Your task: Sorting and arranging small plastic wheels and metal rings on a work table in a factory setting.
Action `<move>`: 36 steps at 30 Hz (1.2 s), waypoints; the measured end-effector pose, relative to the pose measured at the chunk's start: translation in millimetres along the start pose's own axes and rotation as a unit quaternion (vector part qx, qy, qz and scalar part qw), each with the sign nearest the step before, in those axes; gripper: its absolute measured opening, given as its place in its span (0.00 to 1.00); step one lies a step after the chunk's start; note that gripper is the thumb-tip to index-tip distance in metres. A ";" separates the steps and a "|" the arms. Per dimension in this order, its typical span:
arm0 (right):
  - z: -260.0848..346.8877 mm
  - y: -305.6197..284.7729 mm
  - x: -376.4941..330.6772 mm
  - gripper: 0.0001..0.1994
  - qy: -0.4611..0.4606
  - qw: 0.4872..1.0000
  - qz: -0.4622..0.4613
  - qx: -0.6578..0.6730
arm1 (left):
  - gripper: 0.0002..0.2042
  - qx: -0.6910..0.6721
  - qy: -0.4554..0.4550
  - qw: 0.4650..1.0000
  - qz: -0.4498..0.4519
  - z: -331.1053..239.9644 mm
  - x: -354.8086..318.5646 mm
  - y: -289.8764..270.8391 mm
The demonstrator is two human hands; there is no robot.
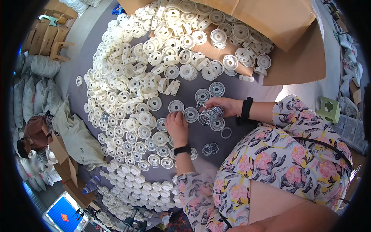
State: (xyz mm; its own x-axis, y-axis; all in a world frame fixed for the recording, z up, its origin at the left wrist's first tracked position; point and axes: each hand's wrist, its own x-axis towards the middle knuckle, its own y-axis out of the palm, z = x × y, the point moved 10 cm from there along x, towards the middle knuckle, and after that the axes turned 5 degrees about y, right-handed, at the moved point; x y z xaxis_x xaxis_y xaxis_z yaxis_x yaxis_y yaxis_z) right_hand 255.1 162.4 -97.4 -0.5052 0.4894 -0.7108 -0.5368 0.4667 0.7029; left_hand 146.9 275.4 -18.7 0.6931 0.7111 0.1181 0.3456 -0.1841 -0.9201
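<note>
Many wht discs (150, 47) nr box (266, 21)

Bare desk (197, 136) lies open between the left hand (177, 127) and the loose rings (213, 148); piled wheels (155, 58) crowd the left, and a carton (290, 23) blocks the far right.

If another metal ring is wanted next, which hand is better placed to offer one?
Probably the right hand: it holds a bunch of metal rings. The left hand is at the edge of a white wheel, and no such bunch shows in it.
</note>
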 end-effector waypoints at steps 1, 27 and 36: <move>-2.7 -6.1 4.9 0.13 0.009 1.000 -0.015 -0.020 | 0.09 -0.039 -0.003 0.997 -0.062 -8.4 -3.3 -12.9; -17.5 -15.6 7.9 0.12 0.097 0.993 -0.022 0.063 | 0.23 -0.101 -0.176 0.976 -0.084 65.2 13.9 -16.8; -10.6 -9.1 4.8 0.08 0.080 0.995 0.007 0.059 | 0.17 -0.171 -0.194 0.966 0.015 24.8 -11.7 -8.8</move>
State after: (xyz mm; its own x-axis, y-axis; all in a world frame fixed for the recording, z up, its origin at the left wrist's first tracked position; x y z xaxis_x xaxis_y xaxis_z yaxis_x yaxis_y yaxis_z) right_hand 250.4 152.7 -107.5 -0.6184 0.3778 -0.6891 -0.4509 0.5476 0.7049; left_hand 120.1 285.5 -21.3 0.4402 0.8902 -0.1171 0.5636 -0.3755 -0.7358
